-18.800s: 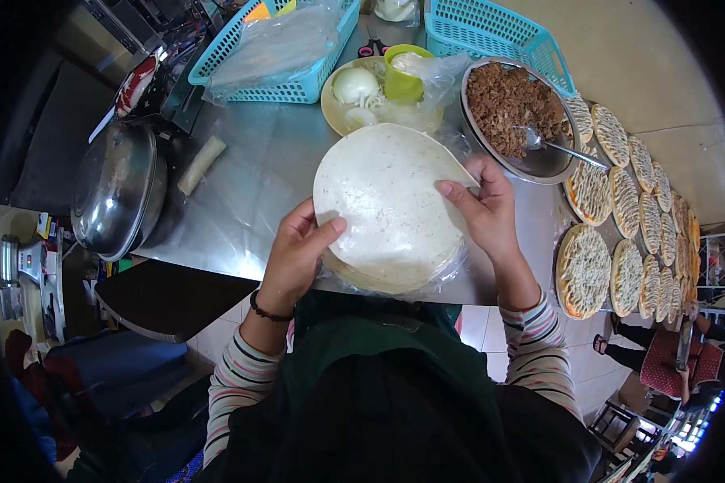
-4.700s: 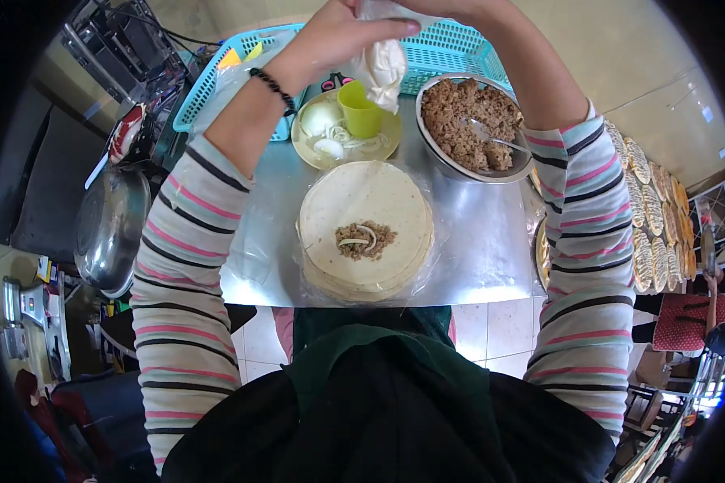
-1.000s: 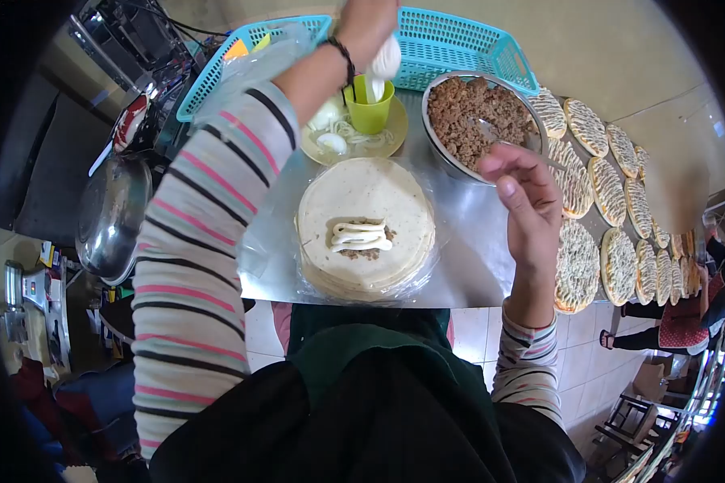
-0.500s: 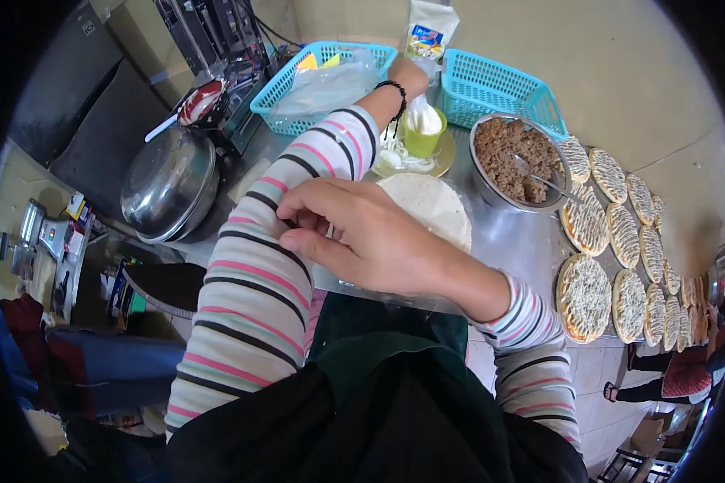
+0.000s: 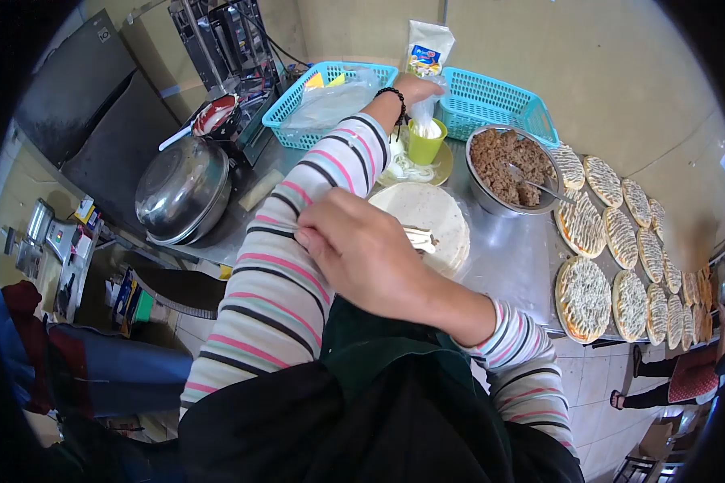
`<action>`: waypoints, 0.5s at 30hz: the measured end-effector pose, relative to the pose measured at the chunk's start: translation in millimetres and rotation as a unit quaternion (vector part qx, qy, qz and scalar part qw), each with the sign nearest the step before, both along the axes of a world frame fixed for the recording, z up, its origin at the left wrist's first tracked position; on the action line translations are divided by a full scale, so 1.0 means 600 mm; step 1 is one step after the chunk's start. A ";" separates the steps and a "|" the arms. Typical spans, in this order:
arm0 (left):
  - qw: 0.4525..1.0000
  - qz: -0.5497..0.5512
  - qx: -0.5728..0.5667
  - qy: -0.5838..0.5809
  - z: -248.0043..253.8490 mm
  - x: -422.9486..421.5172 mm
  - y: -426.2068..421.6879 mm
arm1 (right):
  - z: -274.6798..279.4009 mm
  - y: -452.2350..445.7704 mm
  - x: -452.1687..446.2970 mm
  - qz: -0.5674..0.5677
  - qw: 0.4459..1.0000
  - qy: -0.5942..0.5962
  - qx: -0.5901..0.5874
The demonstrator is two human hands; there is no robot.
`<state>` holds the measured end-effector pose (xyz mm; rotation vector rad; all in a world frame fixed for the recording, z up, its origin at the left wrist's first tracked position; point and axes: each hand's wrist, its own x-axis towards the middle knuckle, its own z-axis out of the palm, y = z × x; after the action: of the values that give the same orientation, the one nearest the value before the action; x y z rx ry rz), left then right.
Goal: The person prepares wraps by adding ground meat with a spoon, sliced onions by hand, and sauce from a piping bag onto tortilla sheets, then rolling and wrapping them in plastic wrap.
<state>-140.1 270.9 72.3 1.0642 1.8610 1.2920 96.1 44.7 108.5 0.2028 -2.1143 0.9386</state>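
Note:
My left hand [image 5: 419, 88], with a dark bead bracelet, reaches to the back of the table. Its fingers are closed around the upper part of a clear piping bag [image 5: 428, 109], whose white filling rests in a green cup [image 5: 426, 147]. In front of my body, my right hand [image 5: 362, 249] is curled against my striped left sleeve [image 5: 286, 233], pinching its cloth. Partly behind that hand lies a round flatbread [image 5: 451, 209] with white strips and a bit of brown filling on it. The cup stands on a yellowish plate [image 5: 443, 171] smeared with white sauce.
A steel bowl of cooked minced meat [image 5: 511, 165] with a spoon stands right of the flatbread. Several topped pizzas [image 5: 582, 299] cover the right side. Two blue baskets, left [image 5: 294, 133] and right [image 5: 499, 101], stand behind. A domed metal pot [image 5: 181, 189] sits left.
My right hand has closed more tightly at the sleeve. More of the flatbread's topping shows beside it. My left hand stays at the piping bag; the whole view has shifted slightly.

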 end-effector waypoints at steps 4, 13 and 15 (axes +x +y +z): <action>0.995 0.067 0.077 -0.013 0.084 -0.019 -0.028 | 0.012 -0.017 0.003 0.069 0.996 0.055 -0.034; 0.661 0.313 0.292 -0.616 0.202 -0.148 -0.174 | -0.004 -0.028 0.062 0.264 0.963 0.013 -0.046; 0.577 0.317 0.323 -0.680 0.221 -0.166 -0.197 | -0.008 0.006 0.034 0.131 0.986 0.100 0.030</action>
<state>-239.5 152.5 205.1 -0.5701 0.4172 2.2648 116.4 48.2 103.7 0.5938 -1.9602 0.9621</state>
